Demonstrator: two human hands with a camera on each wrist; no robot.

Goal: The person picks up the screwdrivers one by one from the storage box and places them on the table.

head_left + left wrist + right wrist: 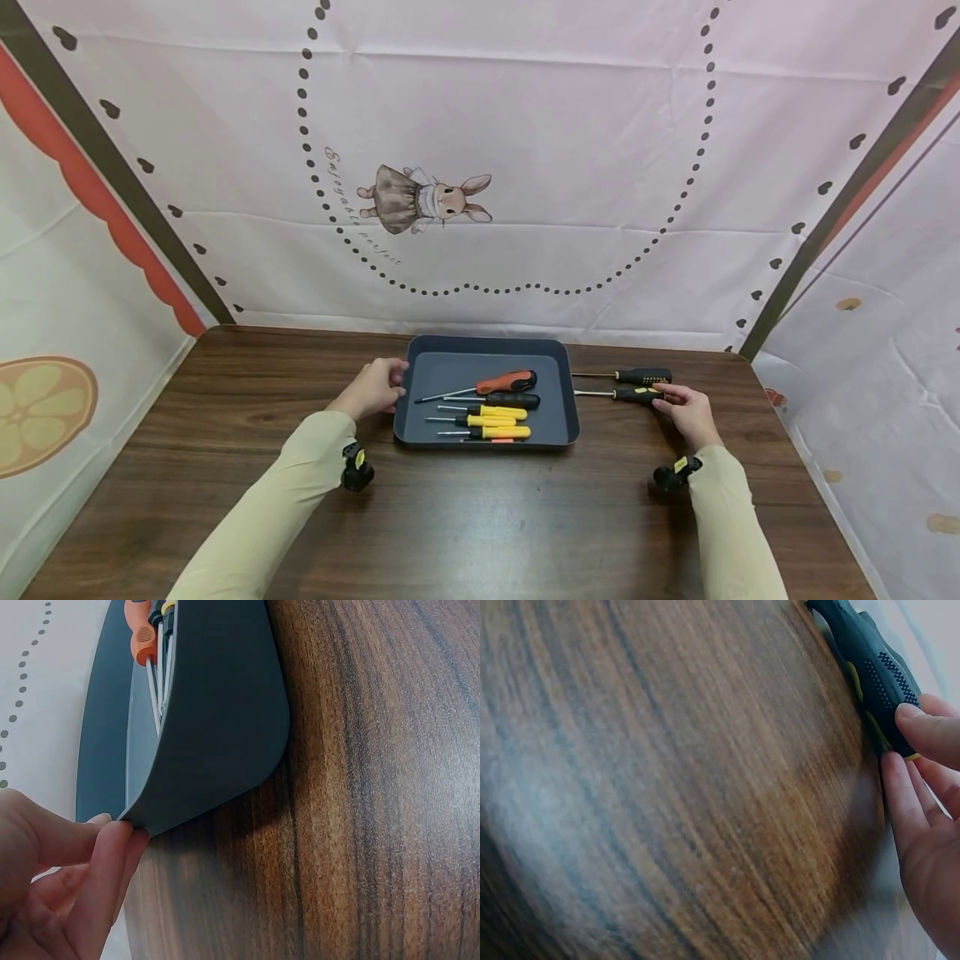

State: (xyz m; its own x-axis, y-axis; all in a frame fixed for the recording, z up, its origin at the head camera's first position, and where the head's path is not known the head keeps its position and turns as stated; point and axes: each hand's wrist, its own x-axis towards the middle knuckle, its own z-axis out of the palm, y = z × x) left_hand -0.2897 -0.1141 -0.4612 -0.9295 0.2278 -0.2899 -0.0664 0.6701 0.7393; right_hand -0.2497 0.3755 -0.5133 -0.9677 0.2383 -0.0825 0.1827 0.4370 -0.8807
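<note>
A dark grey tray point(480, 344) lies on the table and holds several screwdrivers. My left hand point(372, 387) pinches the tray's left rim between thumb and fingers, shown close up in the left wrist view. In the tray are an orange-handled screwdriver point(507, 382), a black-handled screwdriver point(513, 401) and several yellow-handled screwdrivers point(504, 432). To the tray's right, my right hand point(688, 412) holds the handle end of a black and yellow screwdriver point(636, 395), thumb on top and fingers at the far end. Its shaft tip points at the tray's right wall.
Another black-handled screwdriver point(643, 376) lies just behind the held one, its shaft also toward the tray. A brown wood-grain table point(480, 525) bears everything. Behind it hangs a white cloth point(555, 150) printed with a rabbit, and similar cloth stands at both sides.
</note>
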